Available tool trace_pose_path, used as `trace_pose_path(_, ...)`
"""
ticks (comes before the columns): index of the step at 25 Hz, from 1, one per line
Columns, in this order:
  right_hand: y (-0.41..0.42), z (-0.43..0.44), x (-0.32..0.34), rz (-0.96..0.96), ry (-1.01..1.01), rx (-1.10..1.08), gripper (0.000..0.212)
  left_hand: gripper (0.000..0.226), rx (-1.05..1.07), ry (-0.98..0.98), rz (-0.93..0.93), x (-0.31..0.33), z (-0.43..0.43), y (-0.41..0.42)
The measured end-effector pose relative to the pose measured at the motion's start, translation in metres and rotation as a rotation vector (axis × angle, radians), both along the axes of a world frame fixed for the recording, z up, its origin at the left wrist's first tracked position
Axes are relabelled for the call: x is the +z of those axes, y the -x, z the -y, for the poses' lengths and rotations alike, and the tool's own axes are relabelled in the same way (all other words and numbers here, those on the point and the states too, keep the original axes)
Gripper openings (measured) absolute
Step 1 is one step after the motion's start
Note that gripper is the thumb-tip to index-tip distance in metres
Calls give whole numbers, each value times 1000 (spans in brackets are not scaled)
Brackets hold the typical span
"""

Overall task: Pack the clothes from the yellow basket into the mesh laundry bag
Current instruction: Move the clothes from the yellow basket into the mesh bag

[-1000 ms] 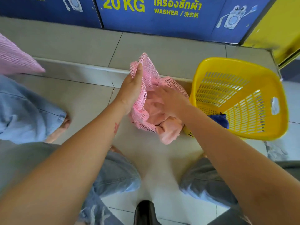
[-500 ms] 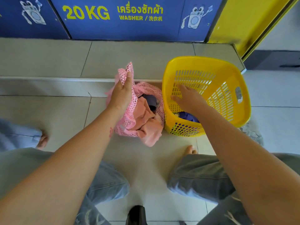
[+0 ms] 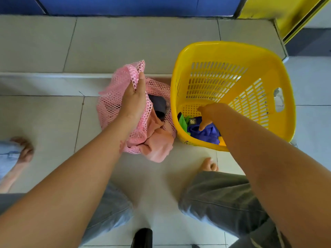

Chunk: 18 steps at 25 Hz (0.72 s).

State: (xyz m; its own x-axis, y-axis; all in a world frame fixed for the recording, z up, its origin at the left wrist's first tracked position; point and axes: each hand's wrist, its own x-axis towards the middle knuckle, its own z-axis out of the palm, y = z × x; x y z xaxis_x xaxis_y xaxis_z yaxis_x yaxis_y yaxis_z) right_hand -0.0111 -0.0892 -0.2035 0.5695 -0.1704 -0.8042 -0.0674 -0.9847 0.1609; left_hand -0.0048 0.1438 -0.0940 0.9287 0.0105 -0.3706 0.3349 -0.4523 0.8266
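my left hand [image 3: 133,101] grips the rim of the pink mesh laundry bag [image 3: 114,104] and holds it up, so its mouth is wide open just beside the yellow basket [image 3: 223,49]. my right hand [image 3: 209,112] is down in the basket, touching the blue cloth [image 3: 206,133]. i cannot tell if it has grabbed it.

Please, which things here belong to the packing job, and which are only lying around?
Job: basket; bag; blue garment and green garment in the basket; peach garment and dark garment in the bag; left hand gripping the bag; right hand reaching into the basket.
Lying about: another person's foot; black object; blue panel.
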Motion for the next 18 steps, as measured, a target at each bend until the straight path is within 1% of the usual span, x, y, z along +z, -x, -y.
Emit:
trace_pose_path(2, -8, 5, -22, -124, 74, 12, 111, 65, 14, 7, -13, -10, 2, -8)
trace_pose_path(4, -10, 9, -45, -192, 133, 9, 107, 63, 14, 11, -14, -16, 3, -13)
trace_pose_path(6, -11, 10, -62, -207, 101, -64, 88, 64, 20, 10, -22, -21, 6, -19)
trace_pose_path(8, -13, 9, -69, -155, 18, -131, 61, 64, 32, 12, -26, -23, 7, -21)
trace_pose_path(11, -15, 12, -43, -1, -135, -152, 38, 63, 45, 24, -14, -18, 5, -20)
trace_pose_path(12, -14, 11, -24, 52, -211, -204, 25, 63, 49, 29, -14, -14, 3, -18)
trace_pose_path(13, -13, 12, -7, 116, -332, -319, 8, 64, 52, 37, -16, -10, 1, -16)
trace_pose_path(14, -13, 11, 10, 184, -448, -430, 12, 65, 56, 42, -13, -4, -2, -13)
trace_pose_path(15, -11, 10, 27, 295, -523, -510, 16, 65, 58, 44, -2, 1, -5, -10)
trace_pose_path(17, -9, 1, 62, 575, -584, -616, 8, 67, 63, 50, 29, 16, -14, -2)
trace_pose_path(18, -8, -3, 75, 708, -599, -618, 16, 69, 69, 56, 34, 23, -20, 2)
